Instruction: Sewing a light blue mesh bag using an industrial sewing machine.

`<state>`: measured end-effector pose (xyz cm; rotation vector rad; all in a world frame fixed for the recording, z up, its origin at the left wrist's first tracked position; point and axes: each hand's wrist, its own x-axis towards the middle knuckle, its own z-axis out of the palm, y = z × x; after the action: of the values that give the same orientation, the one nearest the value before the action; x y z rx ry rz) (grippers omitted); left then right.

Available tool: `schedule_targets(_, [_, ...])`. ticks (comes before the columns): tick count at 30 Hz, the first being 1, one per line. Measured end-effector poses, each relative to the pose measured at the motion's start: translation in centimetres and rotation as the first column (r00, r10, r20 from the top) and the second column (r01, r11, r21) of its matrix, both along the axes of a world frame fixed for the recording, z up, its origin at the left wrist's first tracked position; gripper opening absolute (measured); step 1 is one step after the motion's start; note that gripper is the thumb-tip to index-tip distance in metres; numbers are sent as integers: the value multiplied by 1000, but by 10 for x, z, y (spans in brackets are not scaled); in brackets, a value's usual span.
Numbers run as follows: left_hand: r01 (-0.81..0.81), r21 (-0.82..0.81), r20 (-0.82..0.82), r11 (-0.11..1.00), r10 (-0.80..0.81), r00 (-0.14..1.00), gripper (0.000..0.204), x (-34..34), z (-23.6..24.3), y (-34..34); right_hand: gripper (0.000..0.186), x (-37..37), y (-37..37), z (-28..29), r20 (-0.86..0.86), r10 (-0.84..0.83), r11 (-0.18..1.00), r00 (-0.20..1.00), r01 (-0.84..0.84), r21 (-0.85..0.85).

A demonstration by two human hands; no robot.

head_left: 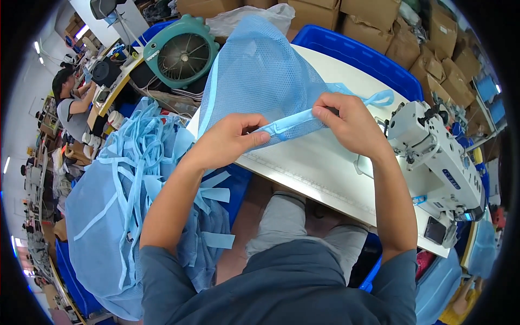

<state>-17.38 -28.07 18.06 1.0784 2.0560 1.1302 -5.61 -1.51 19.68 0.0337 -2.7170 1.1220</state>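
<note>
A light blue mesh bag [265, 65] lies over the white sewing table, its bound edge turned toward me. My left hand [230, 139] pinches one end of the pale blue fabric band [292, 121] on that edge, thumb on top. Farther right, my right hand [346, 120] grips the same band between thumb and fingers. The band is stretched between both hands above the tabletop. A loose strap [379, 98] trails from the bag behind my right hand. The fingers' undersides are hidden.
A white sewing machine [439, 157] stands at the table's right, with a phone [435, 230] near its front. To my left is a heap of blue mesh pieces and straps [108, 227]. A green fan [183, 51], blue bin [363, 57] and cardboard boxes [368, 32] are behind. Another person [73, 105] sits far left.
</note>
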Motion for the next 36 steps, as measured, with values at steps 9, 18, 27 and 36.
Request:
schedule_targets(9, [45,4,36,999,-45,998,24,-5,8,-2,21,9,-3,4,90,26,993,996,-16,-115])
schedule_targets(18, [16,94,145,995,-29,989,28,1,3,10,22,10,-22,-2,-225,0,1000,974,-2,-8])
schedule_targets(27, [16,193,333,981,-81,940,29,5,8,14,13,21,-33,2,-291,-72,993,954,41,-109])
schedule_targets(36, [-30,298,416,954,-101,904,35,3,4,19,15,10,-46,-29,-691,130,973,711,41,226])
